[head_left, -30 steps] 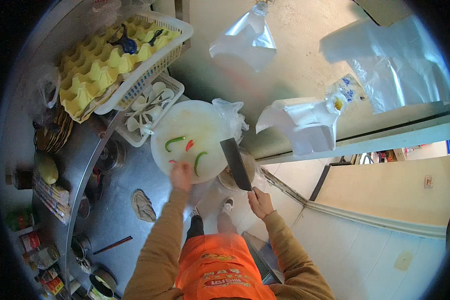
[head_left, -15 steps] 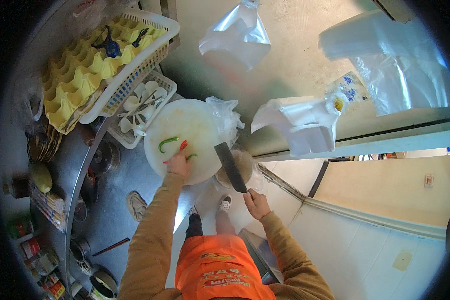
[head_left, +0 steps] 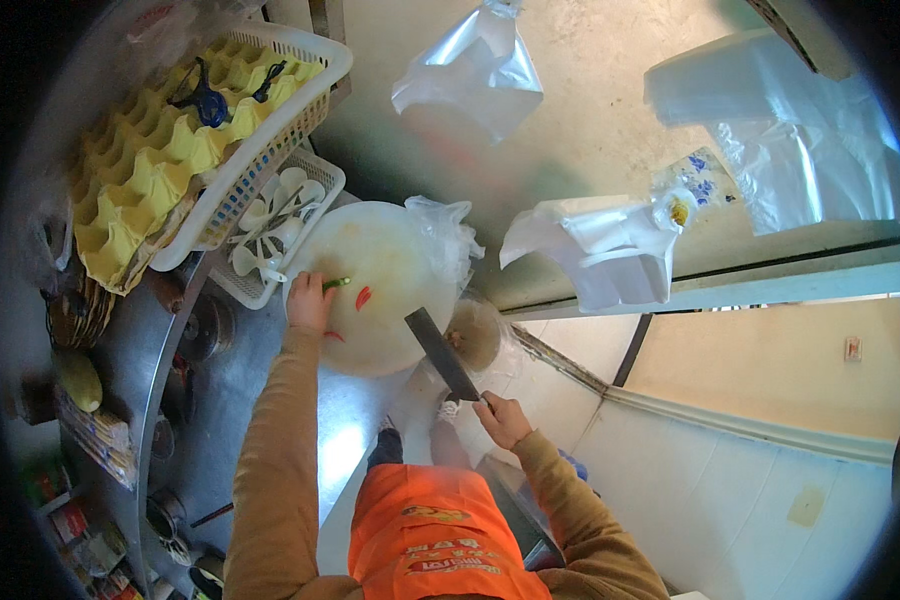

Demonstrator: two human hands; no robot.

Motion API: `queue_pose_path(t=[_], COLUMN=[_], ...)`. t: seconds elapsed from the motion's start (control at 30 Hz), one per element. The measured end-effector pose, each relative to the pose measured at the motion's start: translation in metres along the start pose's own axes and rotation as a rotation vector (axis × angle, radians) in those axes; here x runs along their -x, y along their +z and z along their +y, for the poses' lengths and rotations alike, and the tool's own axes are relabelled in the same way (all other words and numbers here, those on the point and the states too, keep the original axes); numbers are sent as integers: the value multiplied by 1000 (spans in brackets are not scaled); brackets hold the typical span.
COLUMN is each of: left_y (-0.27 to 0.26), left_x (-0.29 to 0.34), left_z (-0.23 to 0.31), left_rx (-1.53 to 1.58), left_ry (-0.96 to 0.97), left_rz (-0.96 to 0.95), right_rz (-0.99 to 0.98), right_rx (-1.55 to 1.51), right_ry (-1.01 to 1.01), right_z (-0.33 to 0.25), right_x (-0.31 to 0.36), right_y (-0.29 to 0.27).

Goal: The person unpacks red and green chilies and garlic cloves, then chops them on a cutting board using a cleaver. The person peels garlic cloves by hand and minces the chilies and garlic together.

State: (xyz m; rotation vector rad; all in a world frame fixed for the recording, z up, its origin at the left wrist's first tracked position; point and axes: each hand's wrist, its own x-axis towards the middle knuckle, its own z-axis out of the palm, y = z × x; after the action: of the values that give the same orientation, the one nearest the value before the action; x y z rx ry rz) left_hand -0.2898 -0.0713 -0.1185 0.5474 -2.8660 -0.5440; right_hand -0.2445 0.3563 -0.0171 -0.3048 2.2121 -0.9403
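Observation:
A round white cutting board [head_left: 400,250] lies on the metal counter. At its left edge my left hand [head_left: 308,303] is closed on a green chili pepper [head_left: 337,283], whose end pokes out to the right of the fingers. What else the fingers cover is hidden. A short red chili pepper [head_left: 363,297] lies just right of the hand, and a thinner red chili piece [head_left: 333,335] rests close to the wrist. My right hand [head_left: 503,418] grips the handle of a cleaver [head_left: 440,350]. The dark blade slants up and left, its tip over the board's lower right edge.
White spoons fill a small white basket [head_left: 332,190] left of the board. Behind it stands a larger basket [head_left: 345,62] with yellow egg trays [head_left: 160,160]. A crumpled plastic bag [head_left: 445,235] touches the board's right side; a bag-lined round container [head_left: 475,335] stands below it.
My left hand has moved left across the board and taken hold of the green chili pepper. A second green piece has gone from sight. The cleaver has shifted slightly left and down.

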Motion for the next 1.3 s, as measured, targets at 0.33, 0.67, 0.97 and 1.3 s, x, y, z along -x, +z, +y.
queue_pose_path(t=[0.33,0.67,0.97,1.3], left_y=[16,29,-1,44], left_x=[12,13,75,73], left_z=[9,31,-4,35], left_rx=[53,65,-17,30], left_ry=[154,-29,181,98], left_rz=[37,-139,3,-28], right_rz=[19,0,-46,81], right_rx=[-26,-3,-10,8], right_ry=[-12,-5,18,-38], right_z=[8,14,23,27], right_x=[-9,-4,-3,-1], right_y=[14,11,-1,12])
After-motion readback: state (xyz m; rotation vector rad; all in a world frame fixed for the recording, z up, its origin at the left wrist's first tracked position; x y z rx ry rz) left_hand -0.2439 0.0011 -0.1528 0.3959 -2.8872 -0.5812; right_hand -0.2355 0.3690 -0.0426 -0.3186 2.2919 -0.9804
